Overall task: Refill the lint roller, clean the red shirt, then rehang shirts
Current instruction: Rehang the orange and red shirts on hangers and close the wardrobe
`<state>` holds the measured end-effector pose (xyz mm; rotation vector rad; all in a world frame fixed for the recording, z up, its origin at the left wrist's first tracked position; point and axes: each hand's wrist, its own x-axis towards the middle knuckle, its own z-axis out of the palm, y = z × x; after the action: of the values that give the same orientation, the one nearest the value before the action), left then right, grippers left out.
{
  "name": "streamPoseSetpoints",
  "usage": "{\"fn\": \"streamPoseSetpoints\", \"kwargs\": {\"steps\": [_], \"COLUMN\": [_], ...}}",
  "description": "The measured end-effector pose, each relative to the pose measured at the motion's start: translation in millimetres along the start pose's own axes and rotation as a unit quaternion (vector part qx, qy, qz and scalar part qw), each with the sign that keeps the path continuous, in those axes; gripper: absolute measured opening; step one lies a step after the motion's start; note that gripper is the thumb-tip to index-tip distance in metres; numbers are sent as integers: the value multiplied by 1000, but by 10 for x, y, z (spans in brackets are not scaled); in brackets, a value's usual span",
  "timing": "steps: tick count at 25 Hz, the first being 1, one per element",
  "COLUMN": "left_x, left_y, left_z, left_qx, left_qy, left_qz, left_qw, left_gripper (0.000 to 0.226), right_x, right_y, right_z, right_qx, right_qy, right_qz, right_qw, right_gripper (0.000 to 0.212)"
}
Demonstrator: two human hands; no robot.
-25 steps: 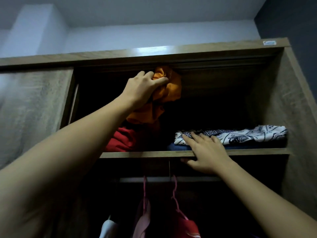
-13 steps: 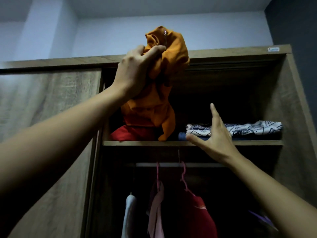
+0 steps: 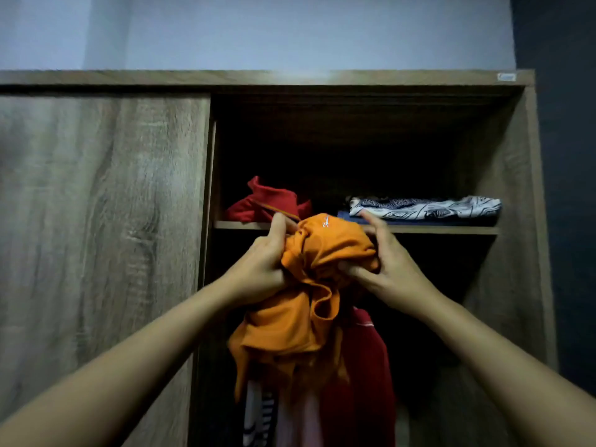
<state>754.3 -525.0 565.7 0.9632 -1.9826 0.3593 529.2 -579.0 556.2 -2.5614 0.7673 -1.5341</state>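
A crumpled orange shirt (image 3: pixel 306 304) hangs in front of the open wardrobe, below the upper shelf (image 3: pixel 445 230). My left hand (image 3: pixel 261 266) grips its bunched top from the left, and my right hand (image 3: pixel 383 269) grips it from the right with curled fingers. A red garment (image 3: pixel 267 204) lies crumpled at the shelf's left end. Another red shirt (image 3: pixel 364 366) hangs below, partly hidden by the orange one. No lint roller is in view.
A folded white-and-dark patterned cloth (image 3: pixel 425 208) lies on a blue one at the shelf's right. The wooden sliding door (image 3: pixel 103 221) covers the wardrobe's left half. Striped and pale garments (image 3: pixel 258 411) hang low in the dark compartment.
The orange shirt came down from above the shelf to below it, away from the wardrobe. My right hand left the shelf edge and took hold of the shirt.
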Motion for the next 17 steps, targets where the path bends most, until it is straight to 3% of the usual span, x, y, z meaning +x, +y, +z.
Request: {"fn": "streamPoseSetpoints", "kwargs": {"steps": [2, 4, 9, 13, 15, 17], "left_x": [-229, -425, -854, -1023, -1055, -1084], "left_y": [-41, -80, -142, -93, -78, -107], "left_z": [151, 280, 492, 452, 423, 416], "left_qx": [-19, -28, -35, -73, -111, -156], "left_qy": [-29, -54, -96, -126, -141, -162], "left_qz": [-20, -32, -112, -131, -145, -165], "left_qw": [999, 998, 988, 981, 973, 960], "left_gripper": [43, 31, 19, 35, 27, 26], "right_x": [-165, -312, -661, -920, -1045, -1150], "right_y": [46, 85, 218, 267, 317, 360], "right_z": [93, 169, 338, 399, 411, 394], "right_qx": [-22, -36, -51, -66, -90, -139], "right_qy": [-68, -83, -133, -177, -171, -145], "right_qz": [8, 25, 65, 68, 82, 100], "right_qw": [997, 996, 988, 980, 978, 974], "right_gripper": [70, 51, 37, 18, 7, 10]}}
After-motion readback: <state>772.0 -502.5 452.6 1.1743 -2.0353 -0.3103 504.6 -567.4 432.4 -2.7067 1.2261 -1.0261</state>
